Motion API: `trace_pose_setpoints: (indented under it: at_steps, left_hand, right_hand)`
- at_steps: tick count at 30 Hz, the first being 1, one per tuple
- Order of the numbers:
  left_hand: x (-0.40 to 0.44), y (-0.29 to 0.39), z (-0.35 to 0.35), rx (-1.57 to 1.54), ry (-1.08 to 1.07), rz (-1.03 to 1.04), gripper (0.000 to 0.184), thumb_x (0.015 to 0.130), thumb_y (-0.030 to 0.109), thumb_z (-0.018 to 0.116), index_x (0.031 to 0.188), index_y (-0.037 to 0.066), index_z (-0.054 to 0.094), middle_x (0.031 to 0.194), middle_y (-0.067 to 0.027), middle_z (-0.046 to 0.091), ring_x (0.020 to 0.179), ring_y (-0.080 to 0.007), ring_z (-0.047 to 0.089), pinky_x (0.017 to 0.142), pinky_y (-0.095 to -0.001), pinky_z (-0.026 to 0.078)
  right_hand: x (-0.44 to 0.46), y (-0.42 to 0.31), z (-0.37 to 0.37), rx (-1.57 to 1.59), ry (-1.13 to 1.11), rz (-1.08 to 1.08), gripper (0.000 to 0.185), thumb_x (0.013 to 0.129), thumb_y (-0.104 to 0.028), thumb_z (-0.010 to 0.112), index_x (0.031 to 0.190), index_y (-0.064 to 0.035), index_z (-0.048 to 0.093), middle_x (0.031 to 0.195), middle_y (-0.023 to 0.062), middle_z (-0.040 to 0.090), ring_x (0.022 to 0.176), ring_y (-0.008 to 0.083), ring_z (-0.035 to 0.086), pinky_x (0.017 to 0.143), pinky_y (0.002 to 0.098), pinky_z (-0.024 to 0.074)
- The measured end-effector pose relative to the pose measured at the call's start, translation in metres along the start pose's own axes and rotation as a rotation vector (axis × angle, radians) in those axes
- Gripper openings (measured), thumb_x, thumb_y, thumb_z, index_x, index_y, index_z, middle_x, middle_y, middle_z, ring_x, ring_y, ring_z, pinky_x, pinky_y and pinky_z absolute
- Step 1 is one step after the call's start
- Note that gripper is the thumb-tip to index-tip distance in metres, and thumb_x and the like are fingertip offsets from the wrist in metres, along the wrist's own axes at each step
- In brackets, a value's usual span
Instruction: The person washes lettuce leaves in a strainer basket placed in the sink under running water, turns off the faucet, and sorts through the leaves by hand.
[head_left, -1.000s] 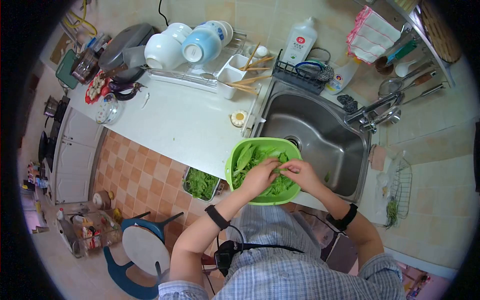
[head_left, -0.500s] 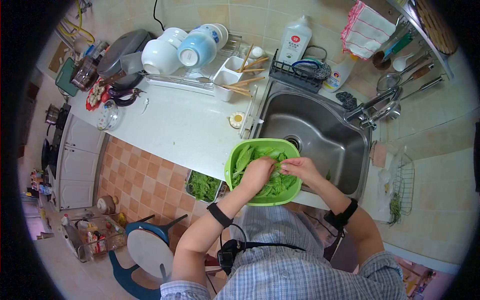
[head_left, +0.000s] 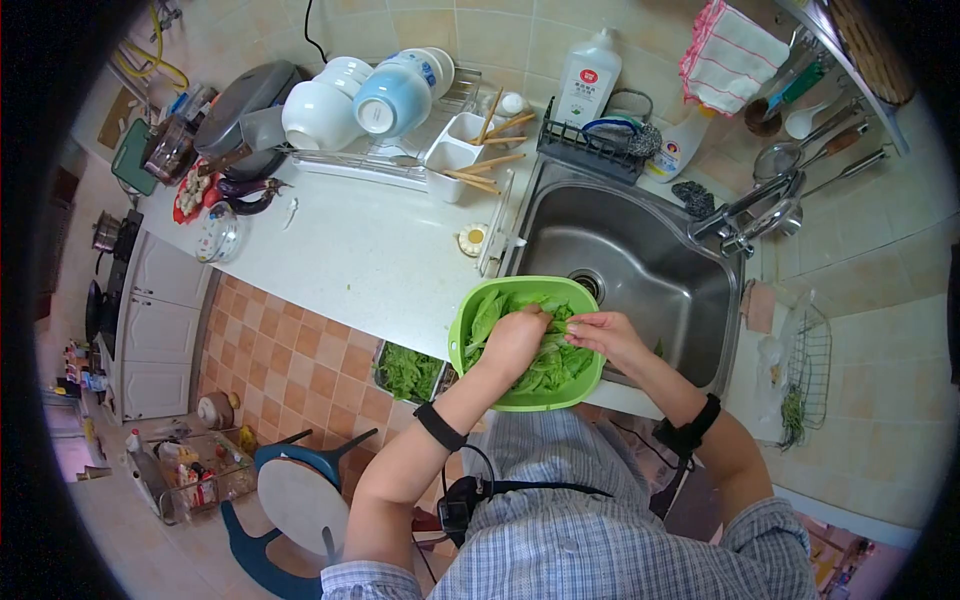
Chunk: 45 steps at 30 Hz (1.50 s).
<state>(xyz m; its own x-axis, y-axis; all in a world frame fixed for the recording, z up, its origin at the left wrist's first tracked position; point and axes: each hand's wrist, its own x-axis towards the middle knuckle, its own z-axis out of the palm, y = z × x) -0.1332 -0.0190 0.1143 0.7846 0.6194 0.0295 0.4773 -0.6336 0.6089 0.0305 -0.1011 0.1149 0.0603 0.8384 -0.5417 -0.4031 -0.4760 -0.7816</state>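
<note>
A light green basin (head_left: 456,340) of green leaves (head_left: 550,372) stands at the counter's front edge, beside the sink. Above the leaves, my left hand (head_left: 515,342) is closed, its fingers curled round a piece of leaf at its right side. My right hand (head_left: 606,336) pinches a bit of the same greens between thumb and fingertips. The two hands are a short gap apart. Below the counter edge, left of the basin, a clear container holds more leafy greens (head_left: 408,372).
The steel sink (head_left: 625,235) has a faucet (head_left: 745,225) at its right. On the white counter (head_left: 350,235) are a dish rack with bowls (head_left: 322,115), chopsticks in a white holder (head_left: 455,160), and eggplants (head_left: 245,193). A blue-framed stool (head_left: 300,500) stands on the floor.
My right hand has drawn slightly away from my left hand, widening the gap between them. The camera view has shifted slightly.
</note>
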Motion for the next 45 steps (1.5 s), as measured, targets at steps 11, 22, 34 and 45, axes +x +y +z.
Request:
trace_pose_setpoints:
  at_steps: [11, 22, 34, 45]
  left_hand:
    - [-0.018, -0.016, -0.02, 0.082, 0.198, 0.056, 0.04, 0.069, 0.015, 0.06, 0.106, 0.003, 0.049, 0.098, -0.0132, 0.054, 0.075, -0.0297, 0.056, 0.071, -0.0352, 0.045]
    - [-0.019, 0.011, -0.037, -0.292, 0.223, -0.051, 0.018, 0.074, 0.011, 0.058, 0.091, 0.003, 0.056, 0.081, -0.0127, 0.058, 0.067, -0.025, 0.057, 0.059, -0.03, 0.046]
    - [-0.129, -0.136, -0.062, -0.294, 0.612, -0.747, 0.02, 0.077, 0.014, 0.056, 0.091, 0.0, 0.058, 0.077, -0.0096, 0.061, 0.063, -0.014, 0.058, 0.055, -0.0251, 0.045]
    - [-0.191, -0.21, -0.012, -0.042, 0.019, -0.824, 0.031, 0.068, 0.021, 0.061, 0.093, 0.003, 0.057, 0.081, -0.0163, 0.06, 0.076, -0.0286, 0.059, 0.068, -0.0369, 0.046]
  right_hand:
    - [-0.015, -0.028, -0.002, -0.271, -0.005, -0.057, 0.02, 0.079, -0.011, 0.055, 0.095, 0.0004, 0.055, 0.084, 0.0038, 0.057, 0.074, 0.0095, 0.055, 0.065, 0.0201, 0.0446]
    - [-0.005, -0.028, 0.02, -0.243, -0.107, -0.02, 0.025, 0.078, -0.021, 0.057, 0.095, -0.0033, 0.056, 0.081, -0.0001, 0.056, 0.071, 0.0057, 0.051, 0.059, 0.0181, 0.0403]
    - [-0.025, 0.002, -0.002, -1.563, -0.147, -0.652, 0.026, 0.061, -0.015, 0.065, 0.085, -0.0083, 0.058, 0.084, 0.007, 0.054, 0.089, 0.0233, 0.05, 0.084, 0.0343, 0.0362]
    - [-0.007, 0.0, -0.014, -0.595, -0.104, -0.178, 0.016, 0.078, -0.005, 0.055, 0.093, -0.0015, 0.055, 0.086, 0.0073, 0.06, 0.08, 0.0117, 0.055, 0.073, 0.0245, 0.044]
